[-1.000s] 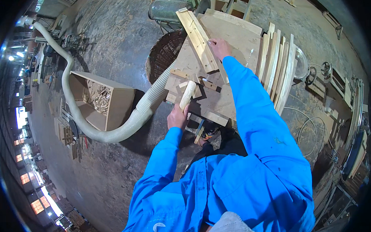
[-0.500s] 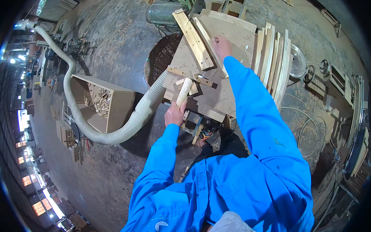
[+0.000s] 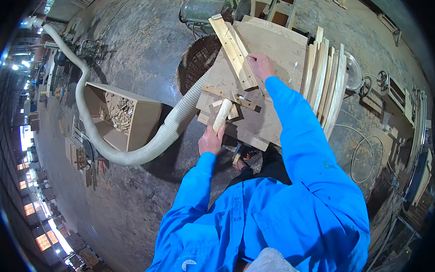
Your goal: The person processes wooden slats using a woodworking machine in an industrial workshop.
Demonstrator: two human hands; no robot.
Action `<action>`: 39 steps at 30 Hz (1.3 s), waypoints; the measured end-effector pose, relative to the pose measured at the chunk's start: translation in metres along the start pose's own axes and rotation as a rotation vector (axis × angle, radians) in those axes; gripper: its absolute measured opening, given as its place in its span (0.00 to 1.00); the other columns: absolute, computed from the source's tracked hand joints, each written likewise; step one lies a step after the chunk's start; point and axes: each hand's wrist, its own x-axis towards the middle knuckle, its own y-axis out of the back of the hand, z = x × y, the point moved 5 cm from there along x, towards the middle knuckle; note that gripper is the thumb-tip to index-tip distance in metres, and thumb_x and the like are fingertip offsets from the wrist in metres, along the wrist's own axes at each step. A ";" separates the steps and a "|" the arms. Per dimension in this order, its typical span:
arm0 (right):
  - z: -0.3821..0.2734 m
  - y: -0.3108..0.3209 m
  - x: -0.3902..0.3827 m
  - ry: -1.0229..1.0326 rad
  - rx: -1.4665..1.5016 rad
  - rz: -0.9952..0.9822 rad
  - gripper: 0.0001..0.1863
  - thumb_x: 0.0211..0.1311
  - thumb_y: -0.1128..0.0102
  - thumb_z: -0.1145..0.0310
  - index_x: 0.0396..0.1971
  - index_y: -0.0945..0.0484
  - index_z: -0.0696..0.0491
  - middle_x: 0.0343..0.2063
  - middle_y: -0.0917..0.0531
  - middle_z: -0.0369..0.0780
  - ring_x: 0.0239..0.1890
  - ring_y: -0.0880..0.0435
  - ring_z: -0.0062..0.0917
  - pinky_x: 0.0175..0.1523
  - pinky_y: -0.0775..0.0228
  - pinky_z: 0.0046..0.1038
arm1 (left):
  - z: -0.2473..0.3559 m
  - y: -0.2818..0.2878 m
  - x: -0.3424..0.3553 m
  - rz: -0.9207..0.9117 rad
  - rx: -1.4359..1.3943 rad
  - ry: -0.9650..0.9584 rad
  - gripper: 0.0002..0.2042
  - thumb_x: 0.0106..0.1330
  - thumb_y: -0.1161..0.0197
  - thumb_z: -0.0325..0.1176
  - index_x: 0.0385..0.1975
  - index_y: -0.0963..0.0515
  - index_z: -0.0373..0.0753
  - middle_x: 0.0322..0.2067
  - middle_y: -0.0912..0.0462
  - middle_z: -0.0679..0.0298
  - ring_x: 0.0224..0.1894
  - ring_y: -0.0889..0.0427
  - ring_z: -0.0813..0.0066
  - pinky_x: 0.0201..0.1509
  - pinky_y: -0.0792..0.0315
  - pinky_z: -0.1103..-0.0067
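One wooden block (image 3: 221, 114) runs lengthwise ahead-right from your left grip (image 3: 211, 140), which clasps its near end; your right grip (image 3: 262, 66): closure not discernible.

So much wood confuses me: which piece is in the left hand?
The short, pale wooden stick, gripped in the left hand; the long wooden strips lie on the tabletop.

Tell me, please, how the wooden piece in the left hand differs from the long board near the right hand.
The wooden piece is much shorter than the long board. The wooden piece is gripped in the left hand, while the long board rests on the worktop. The long board bears several dark spots; the wooden piece shows none that can be made out. Both are pale wood.
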 end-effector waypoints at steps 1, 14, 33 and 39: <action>0.011 0.000 0.012 -0.018 -0.023 0.013 0.13 0.70 0.36 0.59 0.46 0.08 0.45 0.44 0.10 0.48 0.46 0.11 0.47 0.53 0.20 0.44 | 0.005 -0.004 0.003 -0.013 0.002 -0.019 0.26 0.76 0.42 0.59 0.39 0.25 0.35 0.36 0.13 0.41 0.40 0.13 0.37 0.43 0.20 0.50; 0.015 -0.023 0.040 0.009 -0.035 0.033 0.15 0.71 0.37 0.56 0.48 0.09 0.47 0.46 0.10 0.48 0.49 0.12 0.46 0.56 0.21 0.43 | -0.002 -0.010 0.006 -0.015 -0.028 -0.039 0.26 0.76 0.41 0.59 0.42 0.26 0.36 0.36 0.13 0.42 0.39 0.13 0.37 0.42 0.20 0.50; 0.046 -0.008 0.053 0.004 -0.147 0.225 0.13 0.65 0.37 0.58 0.42 0.07 0.43 0.41 0.09 0.48 0.46 0.11 0.48 0.53 0.19 0.47 | -0.001 -0.022 0.010 -0.014 -0.047 -0.039 0.28 0.76 0.43 0.62 0.45 0.25 0.36 0.40 0.13 0.41 0.43 0.14 0.36 0.46 0.21 0.49; 0.035 0.001 0.016 -0.089 -0.012 0.220 0.16 0.67 0.35 0.54 0.42 0.10 0.50 0.41 0.10 0.49 0.48 0.12 0.48 0.55 0.20 0.47 | -0.001 -0.010 0.007 -0.015 -0.035 -0.002 0.26 0.76 0.42 0.59 0.43 0.24 0.36 0.40 0.13 0.42 0.44 0.14 0.37 0.48 0.21 0.50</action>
